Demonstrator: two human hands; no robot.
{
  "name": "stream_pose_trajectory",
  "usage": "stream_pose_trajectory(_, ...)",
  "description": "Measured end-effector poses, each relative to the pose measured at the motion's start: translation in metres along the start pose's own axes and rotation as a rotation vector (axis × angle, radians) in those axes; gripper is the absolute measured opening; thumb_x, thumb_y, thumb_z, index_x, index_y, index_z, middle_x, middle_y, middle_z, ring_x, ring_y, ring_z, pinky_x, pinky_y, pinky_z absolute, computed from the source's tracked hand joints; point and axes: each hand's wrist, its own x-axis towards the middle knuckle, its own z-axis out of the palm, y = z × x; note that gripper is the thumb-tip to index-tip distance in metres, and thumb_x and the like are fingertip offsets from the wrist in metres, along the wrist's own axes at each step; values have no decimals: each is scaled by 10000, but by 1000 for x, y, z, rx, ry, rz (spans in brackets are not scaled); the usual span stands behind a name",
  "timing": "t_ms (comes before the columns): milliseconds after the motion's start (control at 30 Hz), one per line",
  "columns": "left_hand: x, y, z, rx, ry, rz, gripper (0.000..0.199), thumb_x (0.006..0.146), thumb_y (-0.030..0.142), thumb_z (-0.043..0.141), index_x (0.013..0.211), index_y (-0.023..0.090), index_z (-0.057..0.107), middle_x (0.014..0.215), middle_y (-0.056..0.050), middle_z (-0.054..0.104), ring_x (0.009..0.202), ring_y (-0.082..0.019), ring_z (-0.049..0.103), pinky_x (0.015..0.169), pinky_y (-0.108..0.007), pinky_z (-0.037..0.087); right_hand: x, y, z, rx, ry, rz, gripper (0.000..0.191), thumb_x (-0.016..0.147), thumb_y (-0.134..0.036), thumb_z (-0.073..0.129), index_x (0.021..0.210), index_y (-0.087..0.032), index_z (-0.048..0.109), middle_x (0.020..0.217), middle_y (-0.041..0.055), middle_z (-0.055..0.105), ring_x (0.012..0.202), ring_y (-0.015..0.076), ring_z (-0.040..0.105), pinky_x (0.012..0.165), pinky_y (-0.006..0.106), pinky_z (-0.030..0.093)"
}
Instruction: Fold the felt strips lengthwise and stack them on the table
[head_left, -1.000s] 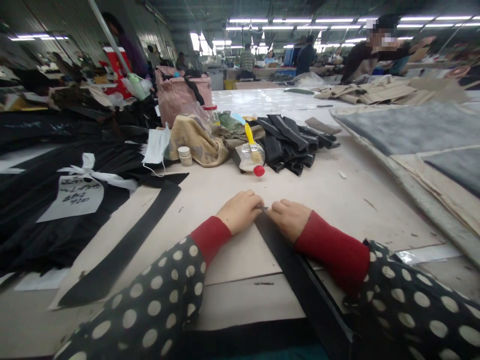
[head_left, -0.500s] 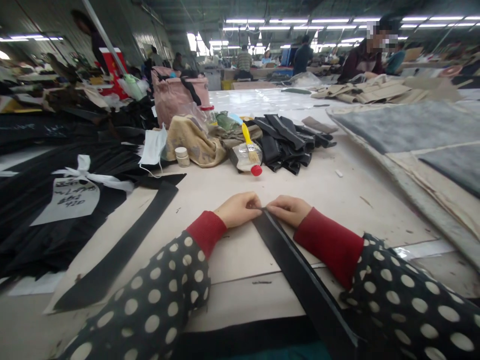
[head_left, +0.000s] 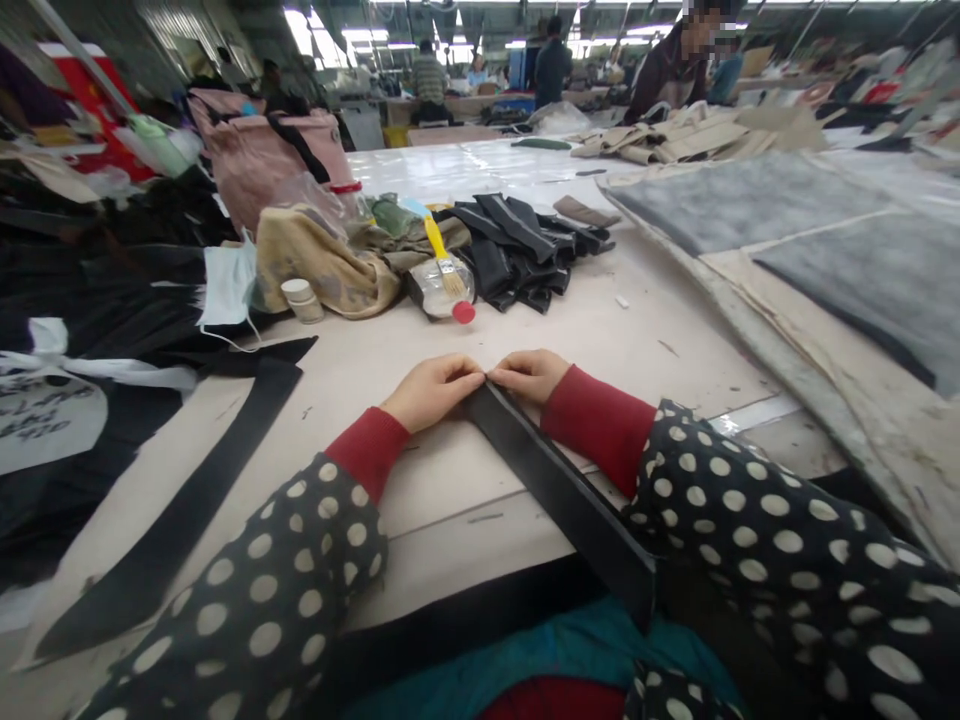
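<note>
My left hand (head_left: 436, 388) and my right hand (head_left: 531, 374) meet at the far end of a long black fabric strip (head_left: 559, 490). Both pinch its tip between thumb and fingers, side by side. From there the strip slants down to the right toward my body, with a lighter line along its right edge. Another black strip (head_left: 187, 490) lies on the table left of my left arm. A further dark band (head_left: 465, 600) runs along the near table edge by my lap.
Beyond my hands are a bottle with a red cap (head_left: 463, 312), a yellow-handled brush (head_left: 442, 255), a small jar (head_left: 302, 299) and black fabric pieces (head_left: 517, 245). Grey padded sheets (head_left: 757, 205) lie right. A tagged black bundle (head_left: 135, 430) is left. A co-worker (head_left: 667, 70) stands at the back.
The camera view has turned, so the table things appear further left and higher. Both hands still pinch the strip's end, and more of my lap shows at the bottom.
</note>
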Motion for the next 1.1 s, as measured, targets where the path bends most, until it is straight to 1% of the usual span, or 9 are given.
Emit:
stream_pose_trajectory(67,-1,-4,-12,1,132,-14,227,707,362,516,738,141,559,626,21,501,547,-83,432,487,-181,353,-2,-1,-6,284,-91,187,273,802,-336,441,736,-118,590,568,-6,533,455,61,440,423,181,334)
stream_pose_trajectory(133,-2,-13,-31,-22,310,-26,229,689,372,534,738,149,553,604,31,468,497,-67,386,430,-167,306,-5,-1,-15,448,-173,302,333,820,-385,411,748,-120,600,582,8,565,420,53,442,359,168,286)
stream_pose_trajectory(233,-7,-30,-61,-122,529,-54,242,670,382,547,766,159,548,605,37,451,474,-56,363,399,-153,280,-7,-1,-29,527,-266,431,421,836,-428,372,698,-113,615,573,31,587,395,50,435,335,167,286)
stream_pose_trajectory(367,-15,-44,-85,-197,740,-83,266,622,386,578,768,164,554,631,38,466,495,-51,388,402,-136,293,-5,3,-38,544,-219,507,453,850,-438,332,709,-124,627,602,46,617,411,63,467,332,165,329)
stream_pose_trajectory(567,-15,-46,-88,-205,813,-77,295,614,399,585,796,168,566,651,36,484,518,-52,412,400,-123,303,-3,4,-40,533,-161,527,403,832,-429,380,711,-119,606,673,82,640,478,89,534,283,151,298)
stream_pose_trajectory(733,-15,-49,-88,-166,855,-86,284,630,391,572,804,167,574,652,28,485,524,-56,416,399,-120,317,-6,4,-42,430,-217,475,307,749,-417,533,691,-121,591,627,51,631,415,73,501,310,162,353)
stream_pose_trajectory(867,-14,-51,-89,-136,881,-101,266,626,383,562,781,166,578,609,38,476,485,-58,394,396,-142,313,-6,6,-40,320,-228,448,345,651,-475,612,657,-133,573,533,2,584,321,35,400,289,163,310)
stream_pose_trajectory(967,-13,-57,-89,-74,900,-144,265,630,383,553,776,165,588,581,41,481,465,-64,382,406,-160,308,-6,6,-38,261,-237,420,362,606,-488,642,648,-137,565,504,-20,552,325,26,391,289,151,283)
stream_pose_trajectory(1100,-13,-69,-94,65,930,-166,249,662,383,521,766,169,593,599,31,514,503,-87,425,471,-185,347,-8,3,-33,258,-310,364,337,628,-462,622,695,-134,582,562,-7,571,392,43,435,329,161,330)
